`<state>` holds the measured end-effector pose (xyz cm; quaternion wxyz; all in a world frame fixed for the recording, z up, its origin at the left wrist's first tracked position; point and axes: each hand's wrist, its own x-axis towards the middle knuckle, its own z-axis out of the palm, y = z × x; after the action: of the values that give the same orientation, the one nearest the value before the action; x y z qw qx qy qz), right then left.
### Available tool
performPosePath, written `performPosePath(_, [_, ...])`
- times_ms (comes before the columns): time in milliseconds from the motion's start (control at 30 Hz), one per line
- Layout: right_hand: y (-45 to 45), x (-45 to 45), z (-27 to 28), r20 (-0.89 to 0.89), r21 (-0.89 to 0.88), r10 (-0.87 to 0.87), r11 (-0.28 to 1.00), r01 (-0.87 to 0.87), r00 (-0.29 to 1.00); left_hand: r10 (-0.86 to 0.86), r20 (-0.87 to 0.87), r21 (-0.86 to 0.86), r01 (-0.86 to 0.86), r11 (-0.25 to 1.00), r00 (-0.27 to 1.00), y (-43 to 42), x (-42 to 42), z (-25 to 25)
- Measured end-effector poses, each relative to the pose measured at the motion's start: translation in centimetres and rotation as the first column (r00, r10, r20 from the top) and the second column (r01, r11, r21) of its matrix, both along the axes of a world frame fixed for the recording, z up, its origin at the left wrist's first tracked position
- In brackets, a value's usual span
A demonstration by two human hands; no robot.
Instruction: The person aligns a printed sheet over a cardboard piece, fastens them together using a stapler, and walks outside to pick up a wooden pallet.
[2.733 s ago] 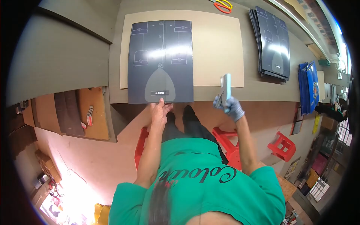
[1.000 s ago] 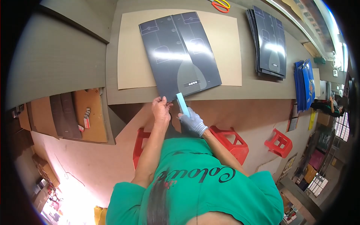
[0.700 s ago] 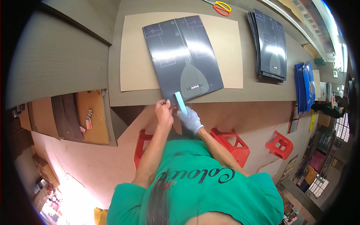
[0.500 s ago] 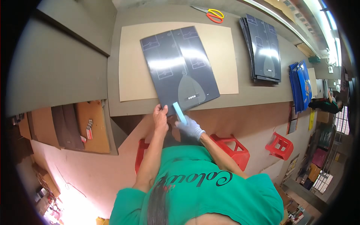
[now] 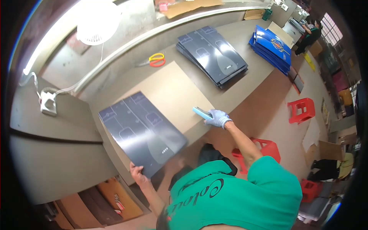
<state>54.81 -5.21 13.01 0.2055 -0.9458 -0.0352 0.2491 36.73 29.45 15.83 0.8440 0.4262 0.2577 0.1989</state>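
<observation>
My bare left hand (image 5: 138, 173) pinches the near corner of a dark printed cardboard sheet (image 5: 140, 130), thumb on top. The sheet lies tilted over the left part of a beige board (image 5: 174, 90), and its near end sticks out past the table edge. Away from it, on the right, my gloved right hand (image 5: 219, 118) grips a light blue bar-shaped tool (image 5: 201, 112), whose exact kind I cannot make out. The tool is over the beige board's near right corner; whether it touches the board is unclear.
Yellow-and-red scissors (image 5: 156, 60) lie behind the board. Farther right are a stack of dark printed sheets (image 5: 211, 53) and a blue printed stack (image 5: 273, 46). Red stools (image 5: 301, 110) stand on the floor. A co-worker (image 5: 312, 36) is at the far end; another person (image 5: 339, 168) is at right.
The view has swung to the right. The dark sheet has shifted left on the board with my left hand. My right hand, still holding the blue tool, has moved right, away from the sheet.
</observation>
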Motion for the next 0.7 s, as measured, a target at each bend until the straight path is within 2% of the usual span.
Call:
performPosePath(67, [-1.1,1.9,-0.9,0.053,0.002,0.03,1.0,-0.03,0.998,-0.075,0.102,0.031,0.073,0.997,0.992,-0.1,0.7,2.3])
performPosePath(133, [-2.0,3.2,-2.7,0.221,-0.104,-0.101,0.986,0.126,0.97,-0.12,0.193,0.059,0.11,0.992,0.974,-2.0,2.1,4.4])
performPosePath(167, [-2.5,3.9,-3.6,0.236,-0.083,-0.108,0.988,0.131,0.966,-0.126,0.207,0.08,0.111,0.991,0.97,-3.0,3.2,4.8])
performPosePath(233, [-3.5,5.2,-5.1,0.368,-0.183,-0.119,0.963,0.197,0.922,-0.174,0.298,0.117,0.145,0.983,0.939,-5.3,5.6,5.8])
performPosePath(267, [-4.1,5.9,-5.5,0.376,-0.158,-0.137,0.965,0.208,0.917,-0.19,0.305,0.142,0.152,0.978,0.933,-7.1,7.4,6.7])
performPosePath(333, [-5.3,6.8,-6.4,0.473,-0.116,-0.157,0.965,0.237,0.867,-0.117,0.278,0.07,0.101,0.992,0.953,-11.7,11.4,8.8])
performPosePath(400, [-6.2,7.6,-8.1,0.486,-0.087,-0.133,0.976,0.2,0.864,-0.166,0.332,0.081,0.148,0.986,0.928,-15.2,15.7,9.7])
performPosePath(467, [-7.3,7.7,-8.5,0.404,-0.109,-0.046,0.989,0.098,0.913,-0.214,0.331,-0.03,0.237,0.971,0.919,-19.4,20.0,10.7])
performPosePath(533, [-8.1,7.5,-8.4,0.446,-0.005,-0.059,0.998,0.068,0.893,-0.169,0.225,-0.084,0.192,0.978,0.96,-22.2,24.4,9.4])
performPosePath(600, [-8.8,7.4,-10.1,0.459,-0.005,-0.006,1.0,0.009,0.888,-0.194,0.193,-0.084,0.213,0.973,0.962,-24.1,28.7,5.7])
performPosePath(667, [-9.1,7.5,-8.9,0.461,0.021,-0.003,1.0,-0.008,0.887,-0.219,0.147,-0.106,0.236,0.966,0.964,-26.1,32.6,1.7])
performPosePath(700, [-9.3,7.6,-8.7,0.436,-0.006,0.02,1.0,-0.02,0.9,-0.199,0.088,-0.048,0.204,0.978,0.976,-27.0,34.3,-1.1])
